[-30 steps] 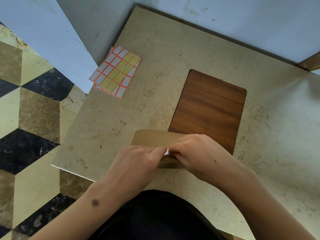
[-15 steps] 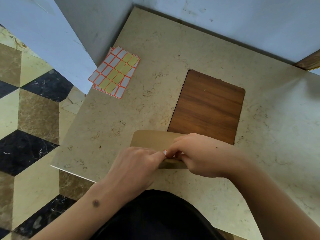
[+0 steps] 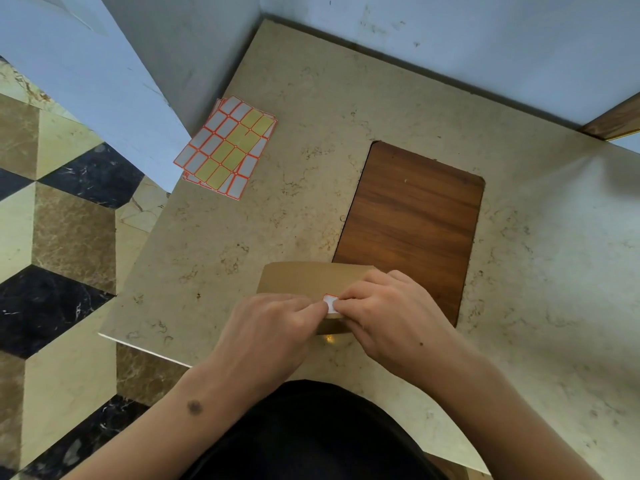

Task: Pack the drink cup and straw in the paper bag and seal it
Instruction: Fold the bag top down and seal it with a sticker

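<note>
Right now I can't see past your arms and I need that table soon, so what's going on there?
A person is sealing a brown paper bag that lies on the stone table. The left hand and right hand meet over the bag's folded edge, both pressing a small white sticker with a red border onto it. The cup and straw are not visible. The sticker sheets sit at the table's far left corner, several labels already gone.
</note>
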